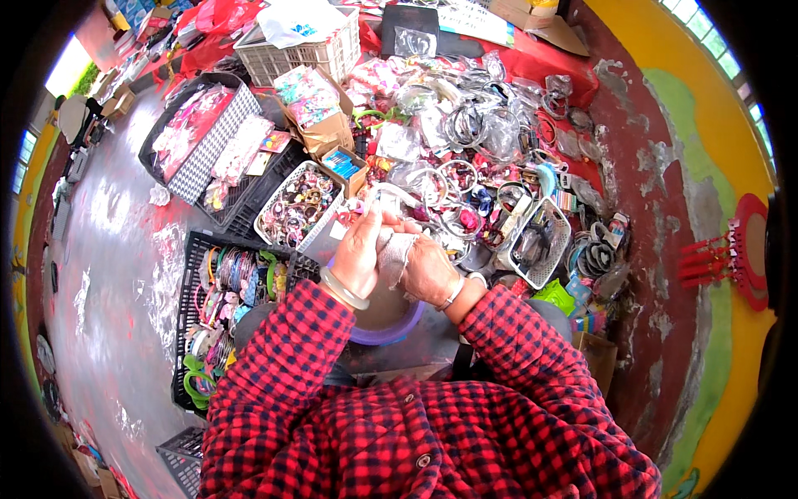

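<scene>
- Greyish-white cloth (397, 254) hangs bunched between the hands, above the purple basin (416, 317); its long axis runs roughly up and down the view, the loose lower end pointing back toward the person.
- Left hand (357, 254): narrow, thumb pointing away from the body, closed about a pale curved band (396, 193) whose visible arc bends to the right, its far end aimed at the heap. The rest of the band is hidden.
- Right hand (431, 271): fingers folded in on the cloth, knuckles up; the fingertips are hidden.
- Left of the basin, a black crate (182, 334) holds colourful headbands.
- Beyond the hands lies a heap of hair accessories (470, 126), many in clear wrapping, with a white basket (544, 274) just right of the right hand.
</scene>
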`<action>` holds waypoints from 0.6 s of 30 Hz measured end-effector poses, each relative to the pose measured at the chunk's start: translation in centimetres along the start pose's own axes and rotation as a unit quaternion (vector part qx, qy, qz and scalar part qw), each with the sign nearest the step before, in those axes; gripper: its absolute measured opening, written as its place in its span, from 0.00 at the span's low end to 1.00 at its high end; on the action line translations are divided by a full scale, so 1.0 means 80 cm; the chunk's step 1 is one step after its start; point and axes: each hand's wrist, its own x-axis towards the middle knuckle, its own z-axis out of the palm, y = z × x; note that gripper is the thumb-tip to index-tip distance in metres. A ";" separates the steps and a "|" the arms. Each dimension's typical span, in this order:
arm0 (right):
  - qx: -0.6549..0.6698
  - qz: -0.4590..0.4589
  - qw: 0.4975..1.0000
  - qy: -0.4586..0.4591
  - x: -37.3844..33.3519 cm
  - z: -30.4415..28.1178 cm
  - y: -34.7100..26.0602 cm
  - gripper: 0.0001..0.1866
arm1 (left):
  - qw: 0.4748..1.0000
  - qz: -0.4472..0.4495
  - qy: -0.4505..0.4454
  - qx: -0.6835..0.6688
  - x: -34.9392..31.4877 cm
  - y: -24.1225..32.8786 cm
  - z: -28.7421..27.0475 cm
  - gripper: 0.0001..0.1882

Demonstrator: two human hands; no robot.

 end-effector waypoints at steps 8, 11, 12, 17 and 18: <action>0.011 0.015 1.000 -0.023 -0.009 0.003 0.009 0.20 | 0.990 -0.065 0.032 -0.123 0.010 0.008 0.001 0.16; -0.017 0.012 0.998 -0.053 -0.012 0.006 0.017 0.23 | 0.987 -0.066 0.031 -0.143 0.015 0.016 -0.011 0.15; -0.035 0.016 0.997 -0.074 -0.015 0.007 0.022 0.23 | 0.979 -0.092 0.061 -0.174 0.019 0.022 -0.011 0.17; -0.053 -0.010 0.994 -0.093 -0.013 0.005 0.022 0.25 | 0.984 -0.138 0.037 -0.103 0.016 0.054 -0.017 0.21; -0.053 -0.014 0.994 -0.090 -0.011 0.003 0.018 0.25 | 0.979 -0.163 -0.001 -0.121 0.016 0.062 -0.022 0.21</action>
